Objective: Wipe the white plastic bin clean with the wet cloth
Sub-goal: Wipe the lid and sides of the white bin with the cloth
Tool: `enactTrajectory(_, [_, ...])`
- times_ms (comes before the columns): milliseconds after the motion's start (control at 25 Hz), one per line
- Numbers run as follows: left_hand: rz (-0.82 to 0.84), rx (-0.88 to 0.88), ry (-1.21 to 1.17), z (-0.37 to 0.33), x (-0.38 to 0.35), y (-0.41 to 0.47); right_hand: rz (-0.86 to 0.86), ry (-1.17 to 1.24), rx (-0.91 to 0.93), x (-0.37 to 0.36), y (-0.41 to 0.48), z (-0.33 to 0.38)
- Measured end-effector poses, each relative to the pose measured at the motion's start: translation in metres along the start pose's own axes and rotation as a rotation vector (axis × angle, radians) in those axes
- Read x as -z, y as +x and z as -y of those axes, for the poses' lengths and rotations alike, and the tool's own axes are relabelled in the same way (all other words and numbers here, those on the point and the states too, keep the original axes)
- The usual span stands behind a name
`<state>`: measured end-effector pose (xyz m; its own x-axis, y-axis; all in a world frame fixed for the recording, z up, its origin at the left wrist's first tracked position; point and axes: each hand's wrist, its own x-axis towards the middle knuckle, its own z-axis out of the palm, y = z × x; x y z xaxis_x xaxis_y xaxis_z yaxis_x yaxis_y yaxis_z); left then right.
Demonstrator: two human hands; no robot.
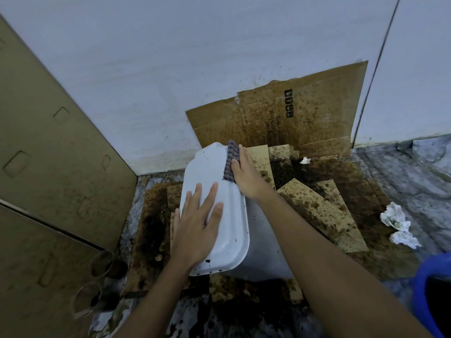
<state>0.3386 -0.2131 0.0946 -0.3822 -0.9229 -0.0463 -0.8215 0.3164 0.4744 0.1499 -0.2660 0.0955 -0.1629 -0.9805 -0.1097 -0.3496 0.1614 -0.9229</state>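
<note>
Both forearms reach up from the bottom edge. The left hand point(197, 223) lies flat mid-frame, fingers spread; the right hand point(246, 175), just above it, presses with fingers together.

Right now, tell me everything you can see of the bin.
The bin is white plastic with rounded corners. It is turned over, base up and tilted, and stands on stained cardboard by the wall. Dark specks dot the base, most thickly at the near corner. The left hand lies flat on the base. The right hand presses a striped cloth against its far right edge.
</note>
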Motion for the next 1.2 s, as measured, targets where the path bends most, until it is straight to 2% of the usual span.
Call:
enactTrajectory(760, [0.025, 0.004, -0.026, -0.004, 0.007, -0.002, -0.028, 0.081, 0.019, -0.037, -0.116, -0.015])
enactTrajectory(1040, [0.040, 0.164, -0.255, -0.010, 0.023, 0.019, 0.028, 0.198, 0.062, -0.055, -0.139, -0.028])
enactTrajectory(1200, [0.045, 0.166, -0.182, 0.004, 0.016, 0.018, 0.041, 0.122, 0.089, -0.075, -0.136, -0.036])
